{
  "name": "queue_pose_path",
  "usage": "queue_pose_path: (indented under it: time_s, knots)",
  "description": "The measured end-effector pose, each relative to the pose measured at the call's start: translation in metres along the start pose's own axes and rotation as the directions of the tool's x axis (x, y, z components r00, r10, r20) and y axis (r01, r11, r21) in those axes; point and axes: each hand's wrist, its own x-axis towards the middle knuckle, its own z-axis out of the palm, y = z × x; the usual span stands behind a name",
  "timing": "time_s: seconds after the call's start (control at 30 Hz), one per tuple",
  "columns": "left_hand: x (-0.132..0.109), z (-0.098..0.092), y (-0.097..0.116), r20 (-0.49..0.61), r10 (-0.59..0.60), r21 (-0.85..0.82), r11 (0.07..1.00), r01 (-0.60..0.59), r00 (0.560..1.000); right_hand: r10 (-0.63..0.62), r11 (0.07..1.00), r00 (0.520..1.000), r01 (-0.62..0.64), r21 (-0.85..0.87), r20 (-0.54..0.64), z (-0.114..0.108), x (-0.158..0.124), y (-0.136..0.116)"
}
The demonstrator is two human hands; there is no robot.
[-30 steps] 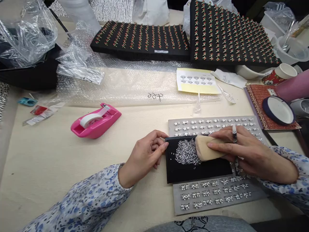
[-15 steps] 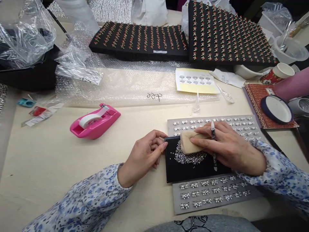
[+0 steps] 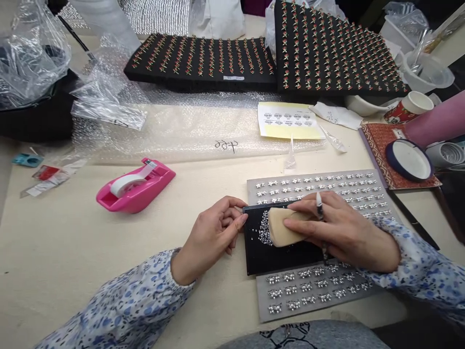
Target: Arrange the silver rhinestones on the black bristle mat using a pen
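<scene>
Beige sponge [image 3: 281, 227] on a matt black tray [image 3: 261, 261], with silver rhinestones [image 3: 264, 230] scattered across it. Grey sheet [image 3: 253, 186] bears rows of silver motifs. Sleeves [image 3: 116, 295] are white, blotched blue. Tape dispenser [image 3: 145, 196] is bright pink. Black boards [image 3: 163, 77] are studded with red-and-green pieces. Red mat [image 3: 378, 145] has an ornate pattern.

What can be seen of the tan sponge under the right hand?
The sponge is a plain, tan block with rounded edges and a matte, foam-like surface, with no visible markings. It lies tilted across the black board, its rounded end toward the left. The fingers of the right hand rest over its top. Silver rhinestones lie against its left end, and any beneath it are hidden.
</scene>
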Motion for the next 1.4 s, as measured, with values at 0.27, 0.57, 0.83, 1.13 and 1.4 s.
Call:
queue_pose_path:
  time_s: [0.27,0.57,0.83,1.13,1.4]
  knots:
    - [0.001,0.000,-0.001,-0.002,0.009,0.005,1.000,-0.009,1.000,-0.054,0.998,0.998,0.055,-0.028,0.025,0.009,0.014,-0.013]
    - [-0.001,-0.001,-0.001,-0.010,0.001,0.009,1.000,-0.001,1.000,0.019,0.992,0.998,-0.011,-0.129,0.067,-0.010,-0.025,0.006]
    - [0.000,-0.001,-0.002,-0.008,0.006,0.025,1.000,-0.006,1.000,0.020,1.000,0.999,-0.021,-0.015,-0.029,-0.002,-0.023,-0.015]
    - [0.000,-0.001,-0.002,-0.010,0.004,0.016,1.000,-0.004,1.000,-0.003,0.993,1.000,0.005,-0.118,0.017,0.004,-0.024,-0.022]
    - [0.000,-0.001,0.002,-0.011,0.000,0.030,1.000,0.001,1.000,0.058,0.996,0.998,-0.056,-0.072,0.030,-0.013,-0.041,0.000]
